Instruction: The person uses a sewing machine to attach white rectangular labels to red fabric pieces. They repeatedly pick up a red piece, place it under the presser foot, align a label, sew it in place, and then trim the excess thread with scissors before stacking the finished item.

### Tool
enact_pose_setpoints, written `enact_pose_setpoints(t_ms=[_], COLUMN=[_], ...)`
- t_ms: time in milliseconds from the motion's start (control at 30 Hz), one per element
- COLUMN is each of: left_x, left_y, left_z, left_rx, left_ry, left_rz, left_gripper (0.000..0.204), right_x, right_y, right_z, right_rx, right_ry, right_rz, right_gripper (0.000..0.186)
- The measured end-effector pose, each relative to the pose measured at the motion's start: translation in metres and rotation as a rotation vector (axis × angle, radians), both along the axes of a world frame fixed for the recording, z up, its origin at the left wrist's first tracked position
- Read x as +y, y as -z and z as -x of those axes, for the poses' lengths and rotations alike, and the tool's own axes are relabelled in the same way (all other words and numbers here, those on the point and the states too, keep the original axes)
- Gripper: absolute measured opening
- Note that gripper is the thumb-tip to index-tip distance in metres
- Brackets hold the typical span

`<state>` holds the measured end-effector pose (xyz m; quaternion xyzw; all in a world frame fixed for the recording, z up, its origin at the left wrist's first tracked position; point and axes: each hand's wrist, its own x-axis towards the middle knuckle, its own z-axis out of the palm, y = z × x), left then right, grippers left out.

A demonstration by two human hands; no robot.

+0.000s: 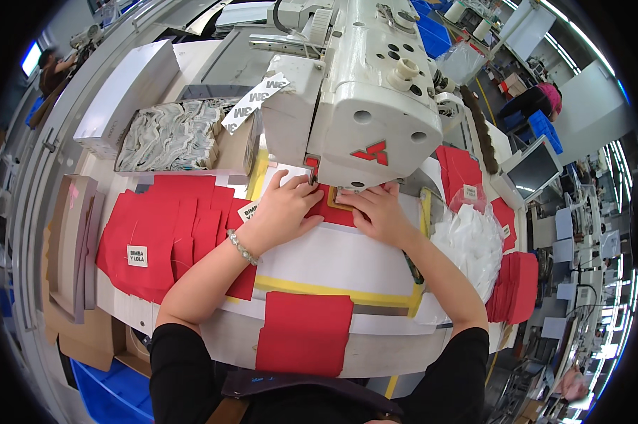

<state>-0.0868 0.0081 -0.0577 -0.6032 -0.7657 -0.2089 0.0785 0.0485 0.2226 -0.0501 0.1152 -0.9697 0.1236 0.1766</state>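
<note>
A red fabric piece [333, 212] lies beneath the white sewing machine head [382, 120], on a white sheet edged with yellow tape [312, 258]. My left hand [285, 212] rests on the fabric's left side, fingers spread and thumb apart, its fingertips close to the machine's foot. On the right, my right hand [377, 212] lies with stretched fingers at a small tan rectangular frame [338, 198] on the fabric. Its fingertips touch the frame and partly cover it. A white label [249, 210] on red fabric shows beside my left wrist.
Overlapping red pieces [167, 237] lie at the left, below a box of crumpled white strips [170, 138]. A red stack [305, 332] sits at the front edge. White scraps [467, 247] and another red stack [514, 286] are at the right, near a small screen [534, 169].
</note>
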Motion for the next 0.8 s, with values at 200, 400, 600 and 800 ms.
enact_pose_setpoints(t_ms=[200, 400, 600, 800], left_x=[-0.0008, 0.0015, 0.0010, 0.0019], left_y=[-0.0010, -0.0002, -0.0013, -0.0038], left_z=[0.0010, 0.0004, 0.0013, -0.0002], left_rx=[-0.007, -0.008, -0.015, -0.038], left_ry=[0.003, -0.001, -0.005, -0.023], left_rz=[0.009, 0.014, 0.020, 0.049], left_gripper=[0.041, 0.041, 0.042, 0.042], right_x=[0.0042, 0.0055, 0.0068, 0.0099], right_y=[-0.0040, 0.0038, -0.0003, 0.0000], right_z=[0.0041, -0.0030, -0.0045, -0.0022], right_rx=[0.034, -0.034, -0.063, -0.050], right_ry=[-0.083, -0.049, -0.044, -0.073], right_rz=[-0.007, -0.050, 0.025, -0.003], right_gripper=[0.029, 0.035, 0.037, 0.034])
